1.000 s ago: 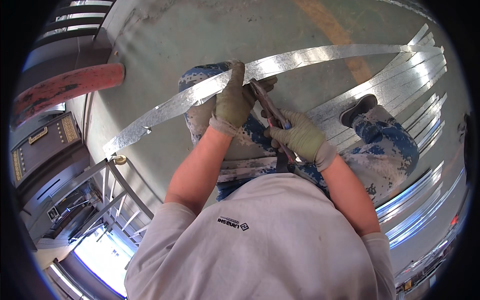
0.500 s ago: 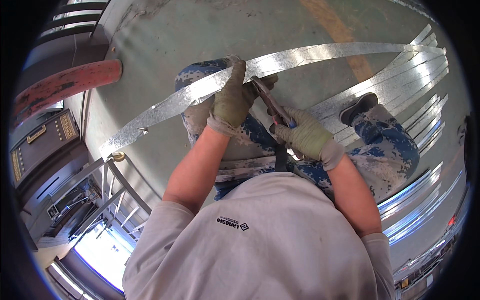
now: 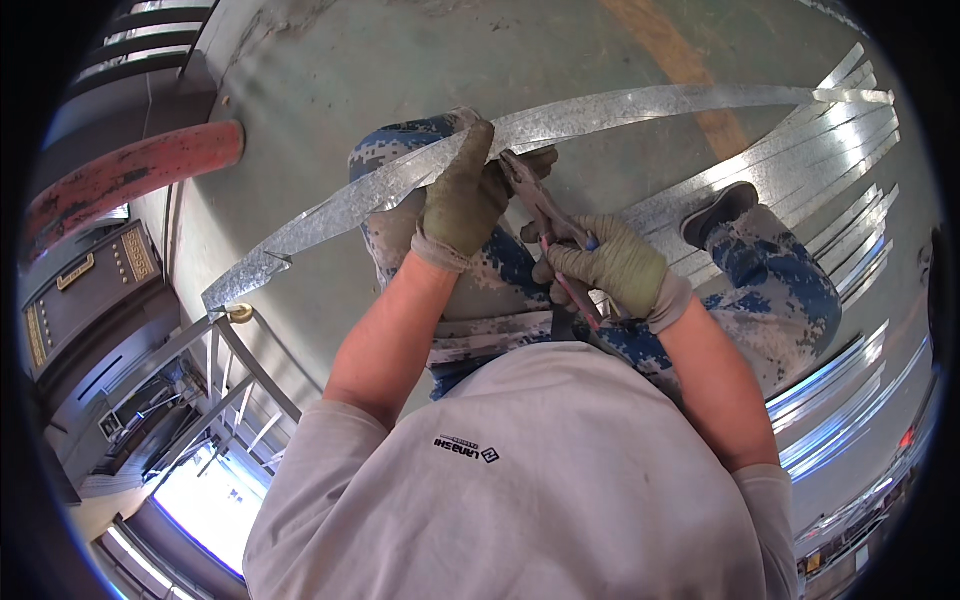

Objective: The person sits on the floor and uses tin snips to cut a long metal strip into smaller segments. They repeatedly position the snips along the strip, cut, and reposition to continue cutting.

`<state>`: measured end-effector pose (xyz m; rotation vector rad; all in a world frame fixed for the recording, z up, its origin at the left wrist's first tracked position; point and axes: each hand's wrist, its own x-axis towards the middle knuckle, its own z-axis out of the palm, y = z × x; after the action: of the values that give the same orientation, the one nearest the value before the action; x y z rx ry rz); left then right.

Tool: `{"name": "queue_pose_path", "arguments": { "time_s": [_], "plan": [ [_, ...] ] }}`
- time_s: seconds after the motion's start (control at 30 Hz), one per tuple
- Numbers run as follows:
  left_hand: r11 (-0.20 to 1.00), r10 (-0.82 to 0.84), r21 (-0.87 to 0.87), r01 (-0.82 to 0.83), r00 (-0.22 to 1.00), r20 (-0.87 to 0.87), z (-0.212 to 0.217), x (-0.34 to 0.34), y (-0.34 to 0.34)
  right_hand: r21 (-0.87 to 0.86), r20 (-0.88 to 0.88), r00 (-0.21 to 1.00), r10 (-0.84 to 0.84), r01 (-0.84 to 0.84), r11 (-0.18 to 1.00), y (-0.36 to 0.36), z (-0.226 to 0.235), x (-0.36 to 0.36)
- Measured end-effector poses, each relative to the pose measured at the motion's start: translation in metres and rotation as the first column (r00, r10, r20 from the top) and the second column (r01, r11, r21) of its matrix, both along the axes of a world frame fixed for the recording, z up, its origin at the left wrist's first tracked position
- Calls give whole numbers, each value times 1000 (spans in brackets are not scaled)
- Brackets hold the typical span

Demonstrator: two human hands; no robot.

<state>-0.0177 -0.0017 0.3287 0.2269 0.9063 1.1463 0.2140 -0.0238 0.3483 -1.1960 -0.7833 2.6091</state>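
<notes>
A long, narrow strip of shiny sheet metal (image 3: 365, 200) arches across in front of me, over my bent left knee. My gloved left hand (image 3: 462, 200) is closed around its near edge, the thumb lying on top and fingertips showing beyond it. My gloved right hand (image 3: 615, 262) holds pliers (image 3: 540, 205) with worn red and blue handles, which stand spread apart. Their dark jaws are at the strip's near edge, just right of my left hand. I cannot tell whether the jaws touch the metal.
More metal strips (image 3: 780, 185) lie on the floor at the right, around my right shoe (image 3: 722, 212). A red, scuffed pipe (image 3: 140, 170) juts in at the left. Below it stands a metal frame (image 3: 240, 350) with a caster (image 3: 240, 313) near the strip's left end.
The plier handles have spread further apart, and my right hand has shifted slightly with them. My left hand keeps its hold, and the strip has barely moved.
</notes>
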Motion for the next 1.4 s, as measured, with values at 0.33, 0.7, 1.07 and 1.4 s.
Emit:
{"name": "queue_pose_path", "arguments": {
  "time_s": [0.33, 0.7, 1.07, 1.4],
  "plan": [
    [998, 53, -29, -50, 992, 111, -1, -5, 0, -237, -176, 971, -160, 116, 964, 0, -3, -6],
    [996, 54, -71, -51, 998, 35, -5, -3, -1, -215, -150, 977, -149, 115, 970, -6, 1, -5],
    [998, 34, -57, -32, 999, 30, -9, -3, -3, -228, -177, 963, -201, 159, 961, -15, -3, -8],
    [996, -46, 81, 44, 999, 27, -13, -7, -7, -285, -303, 914, -269, 182, 941, -22, -17, -12]
  ]
}}
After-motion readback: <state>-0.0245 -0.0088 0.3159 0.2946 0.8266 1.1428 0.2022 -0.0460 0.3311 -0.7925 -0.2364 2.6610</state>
